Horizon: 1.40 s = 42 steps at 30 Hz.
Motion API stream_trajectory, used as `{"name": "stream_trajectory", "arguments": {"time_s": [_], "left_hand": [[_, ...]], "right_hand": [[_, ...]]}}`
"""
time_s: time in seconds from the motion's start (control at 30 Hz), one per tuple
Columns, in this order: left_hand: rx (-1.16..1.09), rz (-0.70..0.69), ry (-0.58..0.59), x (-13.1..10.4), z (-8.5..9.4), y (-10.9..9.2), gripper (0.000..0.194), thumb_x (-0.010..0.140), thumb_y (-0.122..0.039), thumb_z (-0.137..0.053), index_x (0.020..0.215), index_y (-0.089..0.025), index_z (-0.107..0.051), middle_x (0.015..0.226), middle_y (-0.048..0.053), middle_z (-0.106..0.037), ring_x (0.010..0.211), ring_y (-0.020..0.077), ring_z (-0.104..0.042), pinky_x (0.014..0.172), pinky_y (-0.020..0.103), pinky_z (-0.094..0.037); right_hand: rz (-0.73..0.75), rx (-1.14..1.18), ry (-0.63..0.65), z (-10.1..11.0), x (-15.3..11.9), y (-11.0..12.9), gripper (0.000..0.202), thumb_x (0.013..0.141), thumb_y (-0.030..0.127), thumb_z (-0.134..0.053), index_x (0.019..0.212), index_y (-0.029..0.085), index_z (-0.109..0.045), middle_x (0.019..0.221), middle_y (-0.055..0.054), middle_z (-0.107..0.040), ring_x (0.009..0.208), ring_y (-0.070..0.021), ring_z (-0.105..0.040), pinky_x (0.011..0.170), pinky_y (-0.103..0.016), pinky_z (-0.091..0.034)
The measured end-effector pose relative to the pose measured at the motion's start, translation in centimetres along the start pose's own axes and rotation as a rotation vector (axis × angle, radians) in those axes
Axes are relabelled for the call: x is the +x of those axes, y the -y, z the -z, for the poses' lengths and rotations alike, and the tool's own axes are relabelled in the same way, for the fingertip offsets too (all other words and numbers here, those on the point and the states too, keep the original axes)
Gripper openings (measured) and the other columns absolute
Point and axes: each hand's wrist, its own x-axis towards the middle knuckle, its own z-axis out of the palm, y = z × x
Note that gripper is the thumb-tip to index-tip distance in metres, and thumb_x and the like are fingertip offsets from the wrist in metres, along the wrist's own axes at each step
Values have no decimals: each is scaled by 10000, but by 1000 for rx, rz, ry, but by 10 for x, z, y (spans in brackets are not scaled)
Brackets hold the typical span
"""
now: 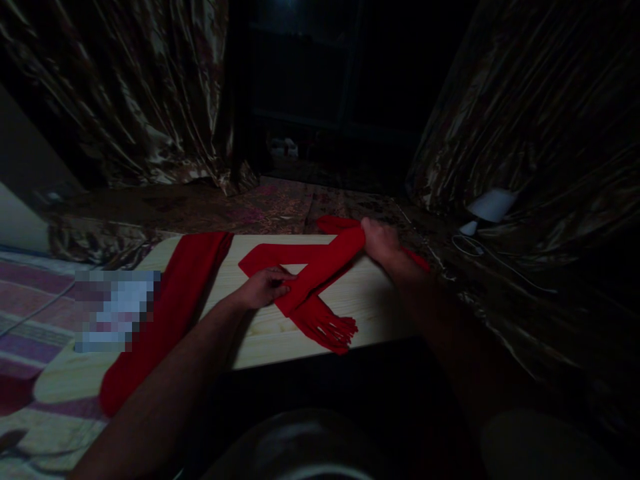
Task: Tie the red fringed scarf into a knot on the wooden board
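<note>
A red scarf point(320, 270) with a fringed end lies folded across itself on a pale wooden board point(260, 333). Its strips cross near the middle, and the fringe points toward me at the lower right. My left hand point(265, 287) pinches the scarf's edge at the crossing, thumb and fingers together. Farther right, my right hand point(380, 240) is closed round the upper end of the diagonal strip; its fingertips are mostly hidden. Some red cloth trails beyond the right hand, past the board's edge.
Another red folded cloth point(173, 313) lies across the board's left part, beside a pixelated item point(117, 310). A striped bedspread point(30, 300) is at the left. A small white lamp point(493, 205) with a cord stands at the right. Patterned curtains point(165, 87) hang behind; the room is dark.
</note>
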Motion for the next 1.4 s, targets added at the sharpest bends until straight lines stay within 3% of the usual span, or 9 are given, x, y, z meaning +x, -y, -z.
{"name": "stream_trajectory", "arguments": {"time_s": [0.2, 0.37, 0.5, 0.6, 0.7, 0.93, 1.1, 1.23, 1.4], "left_hand": [[14, -9, -5, -1, 0, 1, 482, 837, -517, -693, 1164, -169, -764, 1092, 141, -703, 944, 227, -642, 909, 380, -509], [18, -9, -2, 1, -1, 6, 496, 837, -524, -689, 1175, -169, -761, 1074, 143, -705, 940, 236, -646, 889, 381, -511], [36, -15, -10, 1, -2, 9, 481, 843, -523, -681, 1158, -170, -768, 1027, 135, -699, 907, 224, -641, 868, 377, -514], [42, -33, -10, 2, -1, 8, 471, 839, -521, -690, 1146, -174, -773, 1007, 131, -703, 891, 215, -638, 845, 360, -519], [51, -34, -3, 1, 0, 5, 473, 837, -525, -694, 1152, -181, -770, 1012, 126, -712, 874, 210, -639, 820, 347, -524], [54, -42, 10, 2, 0, 5, 482, 845, -550, -675, 1145, -185, -775, 1044, 141, -715, 931, 230, -652, 857, 359, -527], [79, -45, -1, 3, 1, 7, 468, 833, -562, -680, 1092, -189, -792, 1018, 137, -716, 914, 228, -650, 868, 367, -523], [76, -49, 4, 3, 1, 6, 468, 839, -551, -674, 1093, -176, -790, 1024, 144, -711, 914, 229, -652, 874, 373, -526], [63, -46, -4, 2, 1, 3, 458, 832, -532, -686, 1106, -179, -786, 1039, 144, -717, 936, 241, -662, 884, 376, -530]], "right_hand": [[-118, -54, 125, -14, -3, -3, 290, 931, 139, -447, 1105, 98, -675, 1047, -240, -706, 989, -300, -674, 861, -378, -478], [-131, -43, -157, -10, 2, -41, 238, 912, 188, -486, 1043, 131, -675, 1158, -214, -640, 1120, -317, -548, 887, -390, -426], [-97, 137, -150, -8, 9, -68, 151, 773, 98, -541, 876, 165, -630, 920, -106, -642, 871, -221, -546, 739, -302, -392], [-168, 229, -180, -3, 8, -76, 219, 748, 98, -541, 944, 175, -600, 859, -60, -626, 752, -193, -525, 655, -284, -370], [-130, 124, -224, 10, 3, -75, 269, 813, 134, -535, 1072, 181, -590, 1048, -97, -634, 850, -216, -572, 712, -302, -404], [61, -176, 37, 40, -8, -65, 343, 984, 192, -400, 1287, 182, -562, 1265, -180, -574, 996, -268, -629, 814, -348, -470], [-129, -131, 21, 36, -3, -76, 339, 959, 172, -462, 1248, 126, -634, 1224, -228, -618, 1037, -304, -663, 872, -389, -498], [-500, 134, -31, 37, 7, -95, 248, 895, 266, -579, 1065, 160, -725, 1022, -176, -725, 954, -300, -700, 804, -377, -528], [-692, 989, -33, 49, 14, -98, 352, 936, 465, -527, 952, 162, -705, 681, -98, -702, 546, -196, -648, 483, -260, -444]]}}
